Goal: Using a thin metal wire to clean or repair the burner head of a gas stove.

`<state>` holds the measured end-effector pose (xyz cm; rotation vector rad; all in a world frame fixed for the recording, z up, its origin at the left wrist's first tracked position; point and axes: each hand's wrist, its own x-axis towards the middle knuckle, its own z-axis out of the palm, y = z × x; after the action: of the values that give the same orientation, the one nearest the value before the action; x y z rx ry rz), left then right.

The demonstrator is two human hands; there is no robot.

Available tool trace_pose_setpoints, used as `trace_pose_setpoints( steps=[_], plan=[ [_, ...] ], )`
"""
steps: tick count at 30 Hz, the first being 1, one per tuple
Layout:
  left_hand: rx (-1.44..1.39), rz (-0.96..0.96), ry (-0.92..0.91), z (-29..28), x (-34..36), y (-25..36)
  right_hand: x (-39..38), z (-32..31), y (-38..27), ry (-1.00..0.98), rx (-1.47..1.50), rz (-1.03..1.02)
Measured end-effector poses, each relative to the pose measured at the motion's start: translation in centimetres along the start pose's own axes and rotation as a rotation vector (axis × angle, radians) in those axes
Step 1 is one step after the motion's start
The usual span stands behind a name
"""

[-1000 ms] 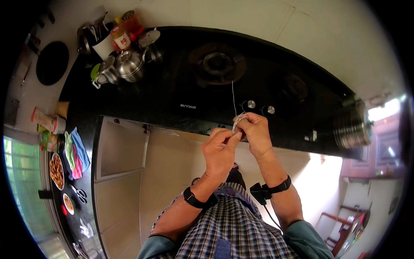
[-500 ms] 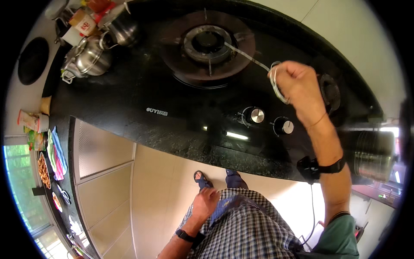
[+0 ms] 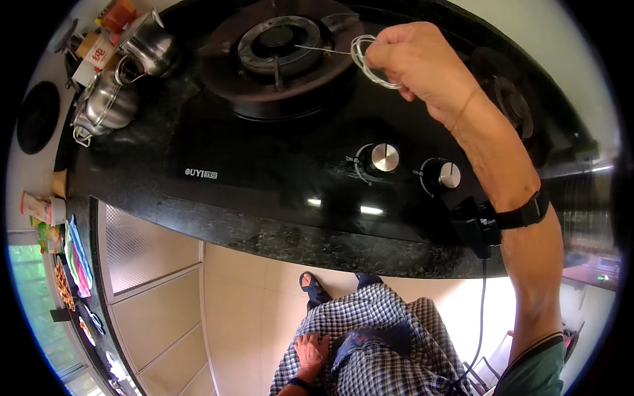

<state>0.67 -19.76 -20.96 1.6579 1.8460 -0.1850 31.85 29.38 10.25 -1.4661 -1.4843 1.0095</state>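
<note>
A coil of thin silvery wire [image 3: 360,58] is pinched in the closed fingers of my right hand [image 3: 419,63], above the black glass hob. From the coil a straight length runs left to the gas burner [image 3: 281,41], its end over the burner's centre; whether it touches or enters a hole I cannot make out. My left hand [image 3: 310,351] lies low against my checked apron [image 3: 360,313] with its fingers stretched apart, holding nothing.
Two metal control knobs [image 3: 384,158] [image 3: 449,175] sit at the hob's front. Steel pots [image 3: 112,99] and jars crowd the back left. A second burner [image 3: 512,105] lies beyond my right forearm. Striped cloths [image 3: 78,254] and food packets are on the left counter.
The view has shifted closer to the hob. My right hand still holds the wire coil toward the burner. My left hand has gone from curled fingers to lying spread against the apron.
</note>
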Motion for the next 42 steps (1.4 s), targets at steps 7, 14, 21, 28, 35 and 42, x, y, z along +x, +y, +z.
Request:
trace_pose_setpoints(
  steps=[7,14,21,28,35,42],
  plan=[
    [-0.057,0.015,0.001,2.8,-0.4,0.2,0.4,0.2,1.0,0.014,-0.048,0.020],
    [-0.089,0.027,0.021,4.7,-0.6,-0.5,1.3,0.8,1.1,0.027,-0.087,0.026],
    [-0.087,-0.058,0.002,2.6,-0.2,1.3,1.8,1.4,0.9,0.084,-0.137,0.013],
    [-0.096,-0.033,0.018,2.8,0.2,0.9,1.7,1.7,0.7,0.095,-0.143,0.054],
    [-0.097,0.001,0.036,2.6,0.5,0.6,1.6,1.6,1.6,0.083,-0.154,0.106],
    [-0.082,0.015,-0.008,1.6,0.9,1.0,1.8,1.5,1.3,0.089,-0.119,0.020]
  ],
)
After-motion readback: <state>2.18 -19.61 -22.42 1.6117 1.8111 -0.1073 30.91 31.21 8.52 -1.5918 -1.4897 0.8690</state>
